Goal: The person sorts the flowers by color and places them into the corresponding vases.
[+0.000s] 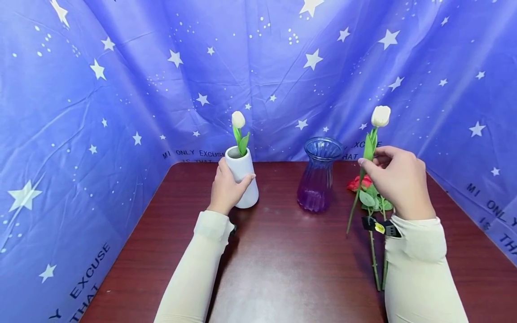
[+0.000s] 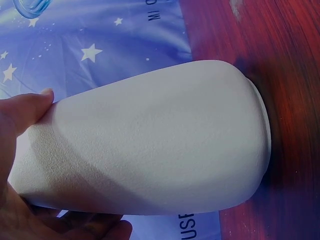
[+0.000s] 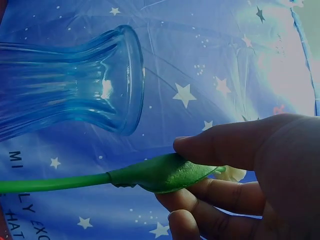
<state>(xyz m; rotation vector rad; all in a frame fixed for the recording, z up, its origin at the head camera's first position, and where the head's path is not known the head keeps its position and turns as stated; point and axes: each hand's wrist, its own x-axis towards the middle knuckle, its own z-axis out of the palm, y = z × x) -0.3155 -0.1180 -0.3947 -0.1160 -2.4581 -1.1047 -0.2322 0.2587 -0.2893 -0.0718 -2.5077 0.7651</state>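
My left hand (image 1: pixel 228 187) grips a white vase (image 1: pixel 247 197) round its upper part; the left wrist view shows the same vase (image 2: pixel 165 140) on the table, thumb and fingers on either side. One white tulip (image 1: pixel 238 120) stands in its mouth. My right hand (image 1: pixel 400 181) pinches a second white tulip (image 1: pixel 381 116) by its leaves, stem slanting down to the left above the table. In the right wrist view, thumb and fingers hold the green leaf (image 3: pixel 162 173). A blue glass vase (image 1: pixel 317 179) stands between the hands, left of the held tulip.
Red flowers (image 1: pixel 355 183) with green leaves and long stems lie on the brown table (image 1: pixel 299 269) below and beside my right forearm. A blue curtain (image 1: pixel 250 72) with white stars hangs behind the table and along both sides.
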